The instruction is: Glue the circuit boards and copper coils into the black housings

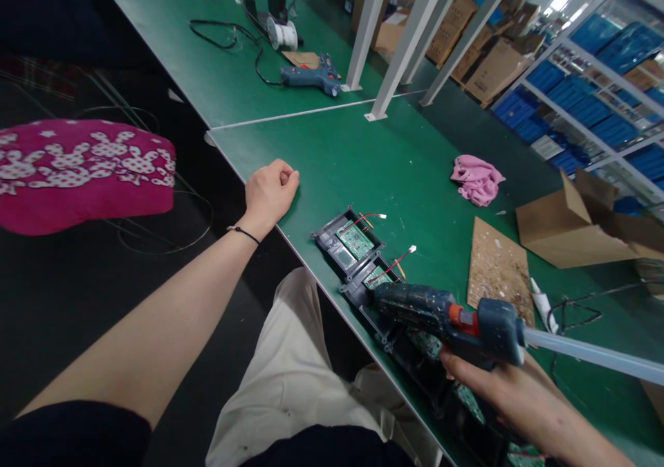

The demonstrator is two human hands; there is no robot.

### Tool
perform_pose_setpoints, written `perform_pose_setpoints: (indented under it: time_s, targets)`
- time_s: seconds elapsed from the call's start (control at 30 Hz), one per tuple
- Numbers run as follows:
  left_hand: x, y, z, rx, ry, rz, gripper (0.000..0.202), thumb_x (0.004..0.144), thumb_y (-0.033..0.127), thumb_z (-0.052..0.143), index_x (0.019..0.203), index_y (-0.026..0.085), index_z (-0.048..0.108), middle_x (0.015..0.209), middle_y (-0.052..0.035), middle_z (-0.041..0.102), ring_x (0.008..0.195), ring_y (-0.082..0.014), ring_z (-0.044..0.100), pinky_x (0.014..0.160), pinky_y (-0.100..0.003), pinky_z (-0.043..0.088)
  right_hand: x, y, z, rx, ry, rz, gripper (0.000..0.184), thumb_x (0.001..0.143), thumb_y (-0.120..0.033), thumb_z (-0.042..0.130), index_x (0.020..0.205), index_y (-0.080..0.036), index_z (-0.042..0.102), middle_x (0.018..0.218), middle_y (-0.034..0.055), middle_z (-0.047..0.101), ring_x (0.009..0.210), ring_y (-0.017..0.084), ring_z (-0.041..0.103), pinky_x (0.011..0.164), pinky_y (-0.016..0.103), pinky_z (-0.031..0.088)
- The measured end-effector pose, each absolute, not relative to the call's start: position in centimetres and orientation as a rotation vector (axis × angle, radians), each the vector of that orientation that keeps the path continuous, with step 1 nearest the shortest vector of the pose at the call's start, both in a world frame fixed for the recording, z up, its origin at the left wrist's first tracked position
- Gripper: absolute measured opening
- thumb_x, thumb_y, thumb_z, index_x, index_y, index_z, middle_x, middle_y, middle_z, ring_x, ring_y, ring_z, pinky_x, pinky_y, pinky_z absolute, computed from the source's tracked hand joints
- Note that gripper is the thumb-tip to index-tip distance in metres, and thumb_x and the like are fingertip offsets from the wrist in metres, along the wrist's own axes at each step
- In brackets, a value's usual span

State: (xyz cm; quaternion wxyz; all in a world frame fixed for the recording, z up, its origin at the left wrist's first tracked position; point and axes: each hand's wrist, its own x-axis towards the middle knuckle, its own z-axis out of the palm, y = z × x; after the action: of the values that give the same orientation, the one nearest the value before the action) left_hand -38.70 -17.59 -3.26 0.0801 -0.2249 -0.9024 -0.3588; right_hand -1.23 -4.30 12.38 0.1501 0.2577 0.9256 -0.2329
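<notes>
I have the glue gun gripped in my right hand, on the near side of the brown board, my landmark here. Its body is dark blue, scuffed and specked with pale residue, with an orange-red part midway along; a long translucent glue stick runs out of the back. The nozzle points down at the second housing; I can't tell whether it touches.

The housings lie in a row along the table edge, to the left of the brown board and nearer me. They are dark grey, open, rectangular shells with small lugs at the corners. The end one, the first housing, is farthest left of the board and shows best: a green circuit board sits inside, beside a pale square. From each of these two, a thin red and dark lead rises to a white plug, near a slim orange strip. The ones under my right arm are partly hidden.

My left hand is loosely curled at the table edge, well left of the brown board; I can't see inside the fist.
</notes>
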Motion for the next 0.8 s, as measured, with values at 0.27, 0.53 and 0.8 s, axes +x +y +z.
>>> perform_pose_setpoints:
  time_s: [0.27, 0.53, 0.8]
  targets:
    - [-38.7, -17.6, -3.4, -0.667, -2.732, -1.086, 0.026, 0.085, 0.041, 0.042, 0.085, 0.021, 0.059, 0.074, -0.002, 0.061, 0.07, -0.0178, 0.055, 0.067, -0.03, 0.038, -1.6, -4.7, 12.7, 0.97, 2.535, -0.801, 0.025, 0.075, -0.042, 0.058, 0.086, -0.025, 0.072, 0.082, 0.0019, 0.072, 0.078, 0.024, 0.065, 0.076, 0.033, 0.052]
    - [-38.7, -17.6, -3.3, -0.663, -2.73, -1.109, 0.026, 0.084, 0.041, 0.043, 0.084, 0.021, 0.059, 0.074, -0.0018, 0.061, 0.069, -0.0173, 0.054, 0.067, -0.029, 0.039, -2.9, -6.0, 13.5, 1.011, 2.462, -0.88, 0.029, 0.075, -0.048, 0.053, 0.071, -0.021, 0.063, 0.067, 0.0012, 0.065, 0.065, 0.021, 0.06, 0.057, 0.03, 0.049]
    - [-38.8, -17.5, -3.4, -0.662, -2.735, -1.088, 0.026, 0.084, 0.041, 0.042, 0.083, 0.021, 0.058, 0.074, -0.0023, 0.062, 0.07, -0.0175, 0.055, 0.068, -0.029, 0.039, -2.2, -4.9, 12.9, 0.814, 2.54, -0.772, 0.026, 0.079, -0.042, 0.05, 0.078, -0.022, 0.067, 0.072, 0.0026, 0.067, 0.068, 0.02, 0.06, 0.065, 0.031, 0.05]
